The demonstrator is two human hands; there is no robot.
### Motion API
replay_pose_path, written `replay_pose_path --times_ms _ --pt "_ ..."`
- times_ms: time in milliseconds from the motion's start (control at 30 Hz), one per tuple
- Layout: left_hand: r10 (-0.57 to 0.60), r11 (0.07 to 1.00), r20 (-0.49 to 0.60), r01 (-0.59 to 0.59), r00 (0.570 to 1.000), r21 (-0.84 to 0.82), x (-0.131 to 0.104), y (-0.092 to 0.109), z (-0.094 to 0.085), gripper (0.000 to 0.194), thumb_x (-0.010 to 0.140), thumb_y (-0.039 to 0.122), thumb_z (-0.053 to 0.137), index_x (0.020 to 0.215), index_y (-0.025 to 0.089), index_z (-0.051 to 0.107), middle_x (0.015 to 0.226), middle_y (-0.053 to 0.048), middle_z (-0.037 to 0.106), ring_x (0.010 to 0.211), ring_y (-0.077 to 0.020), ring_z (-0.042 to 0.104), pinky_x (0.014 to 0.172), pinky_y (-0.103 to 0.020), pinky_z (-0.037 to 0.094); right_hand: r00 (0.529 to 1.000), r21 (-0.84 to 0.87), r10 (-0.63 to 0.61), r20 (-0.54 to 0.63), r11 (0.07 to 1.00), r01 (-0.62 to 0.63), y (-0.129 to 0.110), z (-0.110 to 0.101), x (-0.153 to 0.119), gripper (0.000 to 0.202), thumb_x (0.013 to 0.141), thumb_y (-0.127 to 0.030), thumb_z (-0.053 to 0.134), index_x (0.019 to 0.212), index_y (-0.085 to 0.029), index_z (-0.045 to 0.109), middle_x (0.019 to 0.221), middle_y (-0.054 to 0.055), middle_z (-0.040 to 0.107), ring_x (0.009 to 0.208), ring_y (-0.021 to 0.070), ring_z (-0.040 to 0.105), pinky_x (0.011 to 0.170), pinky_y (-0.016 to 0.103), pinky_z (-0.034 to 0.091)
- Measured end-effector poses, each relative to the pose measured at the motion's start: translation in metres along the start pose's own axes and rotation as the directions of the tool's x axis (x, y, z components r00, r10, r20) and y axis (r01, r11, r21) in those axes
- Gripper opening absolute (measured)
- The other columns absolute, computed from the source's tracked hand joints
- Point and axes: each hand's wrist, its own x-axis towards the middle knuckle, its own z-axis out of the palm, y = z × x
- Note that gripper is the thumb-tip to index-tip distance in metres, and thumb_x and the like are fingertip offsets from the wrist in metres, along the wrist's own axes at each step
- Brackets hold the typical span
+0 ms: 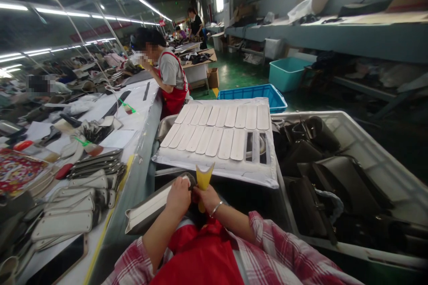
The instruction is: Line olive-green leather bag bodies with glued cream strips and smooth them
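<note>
In front of my red apron, my left hand (179, 197) is closed on a dark bag piece (143, 226) with a pale flat strip along its side. The piece slants down to the left of my wrist. Close beside it, my right hand (207, 198) is wrapped round a yellow tool (204, 177) with a flared, notched top end that points up. The fingers of both hands nearly meet, and what lies between them is partly hidden. Beyond my hands, rows of pale rounded strips (211, 141) lie on a white-wrapped board (214, 164), whose right end has slots.
A white crate (363, 136) of dark bags stands at right. Stacked pale panels (65, 219), a phone (60, 260) and glue brushes (88, 146) lie on the left table. Blue (279, 100) and teal (289, 73) tubs stand beyond. A co-worker (172, 73) is ahead.
</note>
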Motion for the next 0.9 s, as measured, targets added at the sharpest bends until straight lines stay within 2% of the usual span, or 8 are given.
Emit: replay_pose_path --times_ms 200,433,667,900 --pt "-0.016 0.996 0.121 0.026 0.993 -0.085 0.016 -0.011 -0.001 0.01 0.066 0.011 0.056 0.071 0.017 0.05 0.077 -0.002 0.05 0.069 -0.0145 0.049 0.063 -0.024 0.037 0.999 -0.05 0.0 0.046 0.999 0.002 -0.007 -0.002 0.001 0.025 0.056 -0.029 0.067 0.065 -0.02 0.046 0.049 -0.006 0.047 0.04 0.0093 0.043 0.042 0.024 0.034" --pt "0.056 0.989 0.25 -0.019 0.967 -0.146 0.031 -0.016 -0.008 0.011 0.061 0.014 0.058 0.063 0.017 0.048 0.07 0.001 0.05 0.066 -0.0128 0.049 0.059 -0.022 0.036 0.999 -0.104 0.011 0.054 0.995 -0.005 -0.012 -0.003 0.002 0.017 0.06 -0.024 0.063 0.061 -0.02 0.047 0.045 -0.006 0.044 0.04 0.0087 0.041 0.041 0.023 0.032" --pt "0.016 0.999 0.232 -0.005 0.973 -0.048 0.027 -0.009 -0.004 0.012 0.064 0.013 0.054 0.068 0.018 0.044 0.075 -0.002 0.048 0.068 -0.0151 0.048 0.06 -0.026 0.034 0.998 -0.133 0.027 0.054 0.991 -0.019 -0.017 -0.003 0.004 0.015 0.057 -0.021 0.06 0.058 -0.019 0.046 0.043 -0.006 0.044 0.04 0.008 0.039 0.04 0.022 0.03" --pt "-0.042 0.998 0.226 0.03 0.973 0.056 0.017 0.006 -0.006 0.014 0.072 0.009 0.049 0.085 0.015 0.048 0.089 -0.009 0.052 0.077 -0.0191 0.053 0.064 -0.028 0.036 0.997 -0.138 0.012 0.078 0.99 -0.001 -0.018 -0.002 0.004 0.019 0.057 -0.026 0.061 0.058 -0.019 0.044 0.043 -0.006 0.043 0.04 0.0081 0.039 0.041 0.023 0.03"
